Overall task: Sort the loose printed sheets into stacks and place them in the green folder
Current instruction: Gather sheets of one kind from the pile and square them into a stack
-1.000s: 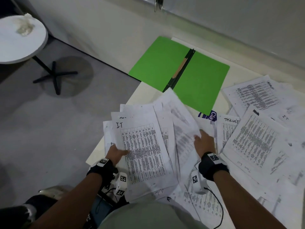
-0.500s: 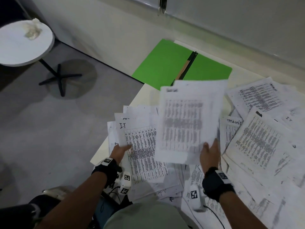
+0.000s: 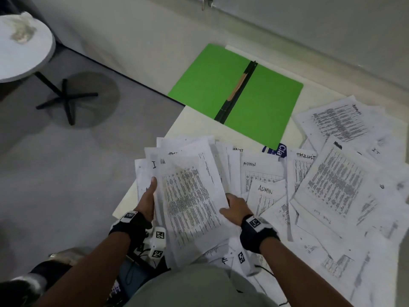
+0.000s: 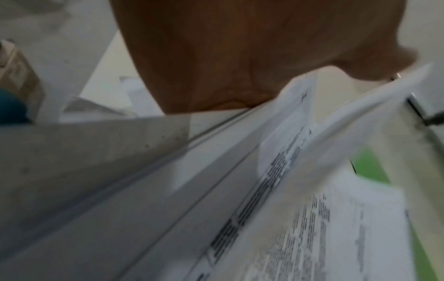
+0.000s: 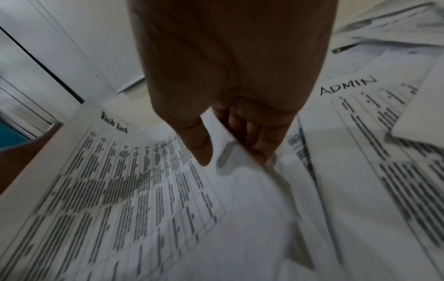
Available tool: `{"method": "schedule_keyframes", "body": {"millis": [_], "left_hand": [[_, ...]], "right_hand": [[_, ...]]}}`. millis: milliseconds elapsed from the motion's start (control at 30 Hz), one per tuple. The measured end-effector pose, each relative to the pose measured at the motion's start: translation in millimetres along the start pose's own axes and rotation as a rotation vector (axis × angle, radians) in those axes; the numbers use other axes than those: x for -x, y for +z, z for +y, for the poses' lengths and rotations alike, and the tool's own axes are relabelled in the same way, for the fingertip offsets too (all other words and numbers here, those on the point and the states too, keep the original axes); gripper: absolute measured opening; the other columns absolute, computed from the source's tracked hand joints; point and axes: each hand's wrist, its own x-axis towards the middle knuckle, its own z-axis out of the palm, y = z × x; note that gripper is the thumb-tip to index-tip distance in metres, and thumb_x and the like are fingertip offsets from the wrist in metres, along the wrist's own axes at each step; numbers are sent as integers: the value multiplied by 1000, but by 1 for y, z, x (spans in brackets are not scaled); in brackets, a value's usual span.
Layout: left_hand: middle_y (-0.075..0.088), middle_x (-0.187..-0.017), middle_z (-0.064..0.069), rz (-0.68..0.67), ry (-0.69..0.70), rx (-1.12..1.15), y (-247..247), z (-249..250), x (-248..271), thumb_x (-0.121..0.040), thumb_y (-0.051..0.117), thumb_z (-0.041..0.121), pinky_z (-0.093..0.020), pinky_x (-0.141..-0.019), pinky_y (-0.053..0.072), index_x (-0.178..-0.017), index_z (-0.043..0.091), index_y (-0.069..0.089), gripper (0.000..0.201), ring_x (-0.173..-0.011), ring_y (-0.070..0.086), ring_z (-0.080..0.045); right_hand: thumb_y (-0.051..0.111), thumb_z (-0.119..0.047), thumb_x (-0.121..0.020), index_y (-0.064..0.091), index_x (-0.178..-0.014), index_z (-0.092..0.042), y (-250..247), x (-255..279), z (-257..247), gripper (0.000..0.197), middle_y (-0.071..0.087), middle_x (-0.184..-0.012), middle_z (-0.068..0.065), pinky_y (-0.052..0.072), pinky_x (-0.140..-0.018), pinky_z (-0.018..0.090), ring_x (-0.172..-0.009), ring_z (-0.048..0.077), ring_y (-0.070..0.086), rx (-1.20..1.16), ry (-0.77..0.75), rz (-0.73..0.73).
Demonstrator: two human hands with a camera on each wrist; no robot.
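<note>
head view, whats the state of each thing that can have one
green folder: open flat, nothing in it
printed sheets: loose, overlapping, unsorted
held sheets: lifted between both hands
left hand: grips their left edge
right hand: pinches their right edge

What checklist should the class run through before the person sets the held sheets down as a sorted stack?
1. Right hand pinches the held sheets: ok.
2. Left hand steadies their left edge: ok; finger curl cannot tell.
3. Green folder lies open, both flaps bare: ok.
4. Heading on the top held sheet readable: ok in the right wrist view, "Task list".
5. Free table space for a stack: not ok, loose ADMIN sheets cover most of it.
</note>
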Motion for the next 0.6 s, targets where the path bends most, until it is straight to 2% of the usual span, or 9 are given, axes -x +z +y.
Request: {"method": "schedule_keyframes", "body": {"millis": [33,100,167,233,267,300,433,500,600], "left_hand": [[45,-147,3,-4,-23,37,1,6,5,-63,55,86,-54,-113,26,-137,40,47,87,-140,36,-25],[59,-135,-3,-32,-14,53,9,12,14,-59,67,77,-53,-105,39,-133,30,53,89,-128,52,-27],[65,-125,-7,-48,5,11,18,19,21,-53,85,57,-55,-104,41,-128,18,58,88,-119,59,-30],[69,-117,-7,-2,58,-129,21,19,19,-61,89,27,-54,-108,38,-115,11,65,61,-117,60,-29],[70,-108,-6,31,81,-200,20,17,15,-67,84,10,-53,-107,40,-105,10,68,41,-112,62,-28],[71,-101,-6,51,87,-255,22,17,13,-71,78,-1,-52,-106,41,-98,10,69,31,-108,64,-29],[69,-102,-8,51,97,-320,26,15,13,-71,74,-11,-43,-100,45,-99,8,67,35,-103,63,-28],[71,-96,-2,24,102,-322,21,15,11,-70,75,-12,-46,-100,46,-93,12,68,34,-105,64,-30],[74,-84,6,33,125,-304,19,23,20,-69,74,-15,-46,-97,48,-87,15,70,34,-104,64,-31]], "right_hand": [[60,-15,-85,57,-125,-10,-5,-5,1,41,66,-116,10,47,-82,23,-98,22,63,10,6,54],[65,-20,-84,58,-119,-8,-14,-12,2,38,58,-121,9,45,-83,25,-104,24,61,11,53,224],[65,-23,-85,47,-130,-7,-21,-20,6,51,41,-134,12,47,-94,35,-117,30,53,33,121,352],[66,-25,-85,31,-143,-9,-24,-26,8,70,29,-145,16,40,-105,40,-131,34,39,60,134,294],[68,-25,-84,23,-148,-10,-23,-29,8,80,25,-151,16,35,-110,40,-137,33,33,26,110,238],[70,-25,-84,16,-151,-13,-21,-30,5,87,22,-155,15,31,-114,39,-141,31,29,-45,84,189],[75,-17,-82,4,-154,-20,-6,-28,-7,101,25,-157,7,26,-115,39,-144,26,27,-395,38,146],[76,-10,-79,12,-153,-20,9,-30,-8,99,36,-151,6,32,-114,40,-141,28,35,-514,60,194],[79,-3,-75,52,-130,-12,23,-29,-9,62,64,-122,9,48,-97,34,-117,27,60,-670,78,149]]}}
